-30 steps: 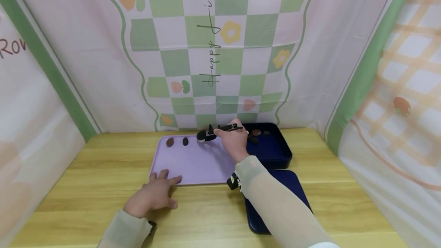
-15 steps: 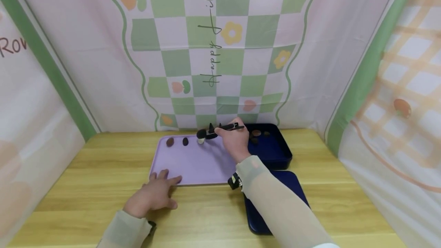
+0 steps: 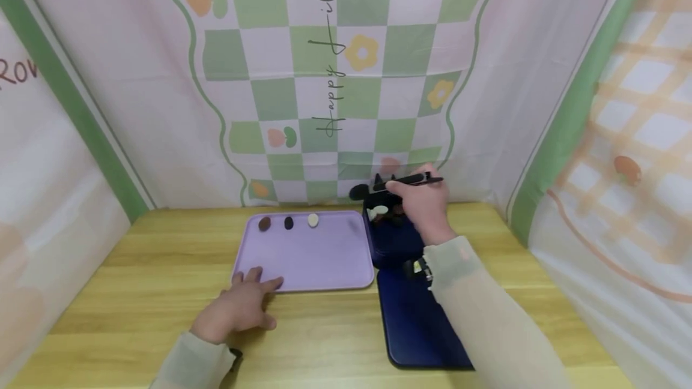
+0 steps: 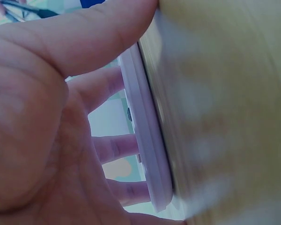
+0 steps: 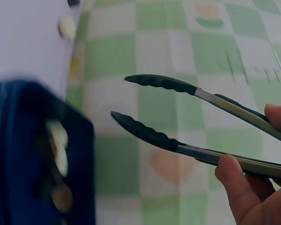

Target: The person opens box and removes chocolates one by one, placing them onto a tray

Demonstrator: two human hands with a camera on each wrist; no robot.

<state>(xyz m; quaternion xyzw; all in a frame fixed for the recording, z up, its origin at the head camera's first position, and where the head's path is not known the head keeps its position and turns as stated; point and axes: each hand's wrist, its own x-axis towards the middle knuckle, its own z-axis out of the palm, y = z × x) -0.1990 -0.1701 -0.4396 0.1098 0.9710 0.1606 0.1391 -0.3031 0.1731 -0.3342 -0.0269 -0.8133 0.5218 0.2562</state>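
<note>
My right hand [image 3: 427,206] holds a pair of tongs [image 3: 400,183] with dark scalloped tips and metal arms. In the right wrist view the tongs' arms stand apart, with nothing between the tips. They are above the left part of a navy box [image 3: 394,251], where white and brown stones [image 3: 378,212] lie. A brown stone [image 3: 264,224], a black stone [image 3: 289,223] and a white stone [image 3: 313,220] sit in a row along the far side of a lilac tray [image 3: 319,266]. My left hand [image 3: 240,308] rests its spread fingertips on the tray's near left edge.
A navy lid [image 3: 421,329] lies in front of the box, partly under my right forearm. The box stands right beside the tray's right edge. A checkered curtain [image 3: 324,77] hangs close behind the wooden table [image 3: 151,269].
My right hand has moved right with the tongs, from over the tray to over the box. The tongs have let go of the white stone, now on the tray. My left hand stays put.
</note>
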